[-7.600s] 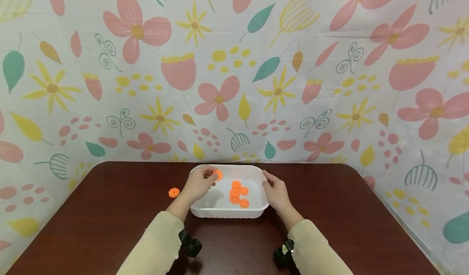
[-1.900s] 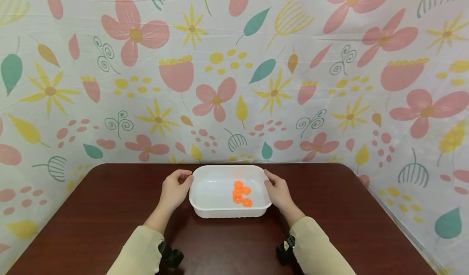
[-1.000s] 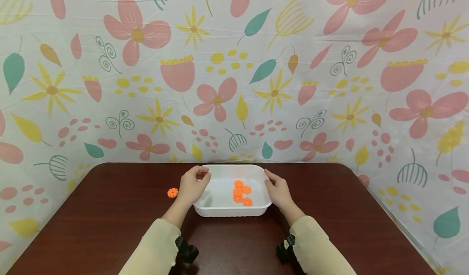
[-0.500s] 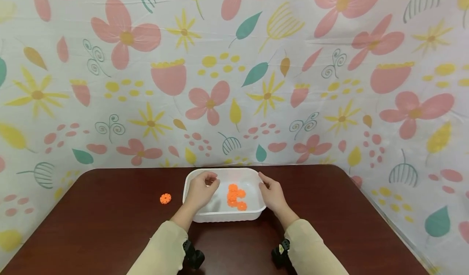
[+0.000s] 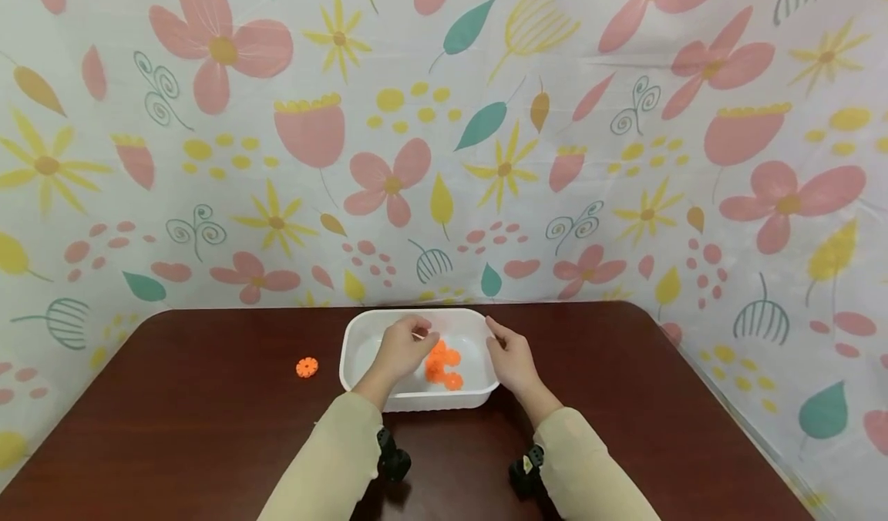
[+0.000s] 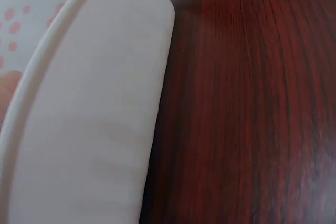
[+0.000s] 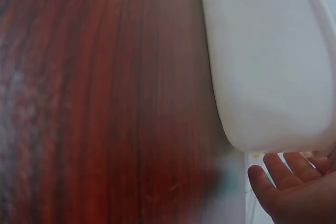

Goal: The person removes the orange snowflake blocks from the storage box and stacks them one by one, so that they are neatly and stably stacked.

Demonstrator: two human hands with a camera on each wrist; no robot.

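A white plastic tray (image 5: 444, 401) stands on the table, with several orange notched discs (image 5: 453, 382) lying together inside, right of its middle. Above the tray, my left hand (image 5: 397, 353) reaches in with its fingertips at the upper discs, which it partly covers; no disc shows clearly in its grasp. My right hand (image 5: 513, 359) grips the tray's right end. In the right wrist view its fingers (image 7: 283, 177) are by the end wall. Another orange disc (image 5: 307, 367) lies alone on the table, left of the tray.
The dark wooden table (image 5: 208, 413) has a rounded back edge against a flower-patterned cloth (image 5: 388, 120). Black wrist cameras (image 5: 393, 457) hang below both sleeves, close to the tabletop.
My left hand has gone from the tray's left rim, over the tray, to the discs. Earlier it held an orange disc above the tray. The right hand stays on the rim.
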